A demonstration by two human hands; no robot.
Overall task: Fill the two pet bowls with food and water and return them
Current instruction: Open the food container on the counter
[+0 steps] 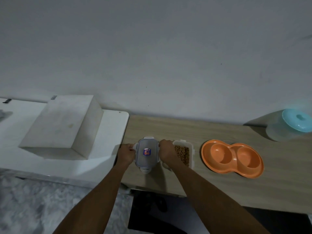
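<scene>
Left hand (126,153) and right hand (167,152): fingers curled onto side clips of lidded container (147,152). Open kibble tub (184,154) just right of it; orange 2-well pet bowl (232,157) further right, on tabletop (202,129)

Body check: two arms in my feed.
Left hand (127,153) and right hand (167,152) bare; left forearm (94,196), right forearm (207,195) bare to frame edge.
</scene>
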